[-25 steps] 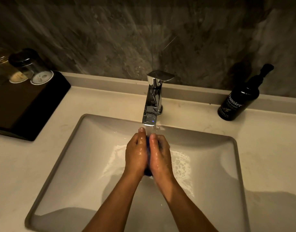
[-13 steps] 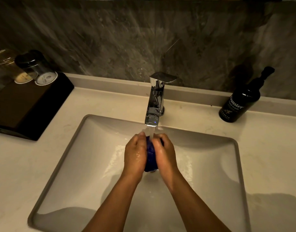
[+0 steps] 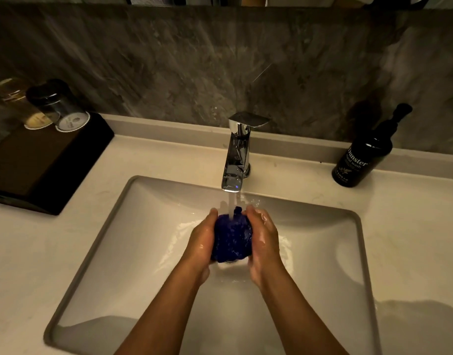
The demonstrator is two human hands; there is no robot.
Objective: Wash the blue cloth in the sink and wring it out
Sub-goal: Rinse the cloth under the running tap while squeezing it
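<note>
The blue cloth is bunched into a wet ball over the middle of the white sink. My left hand presses on its left side and my right hand on its right side, so both hands cup it between the palms. Water runs from the chrome tap straight onto the top of the cloth. The underside of the cloth and my palms are hidden.
A dark hand wash pump bottle stands on the counter at the back right. At the back left a black tray holds two upturned glasses. A grey stone wall rises behind the counter.
My palms have moved apart, so much more of the blue cloth shows between them under the running water. The view has tipped slightly downward.
</note>
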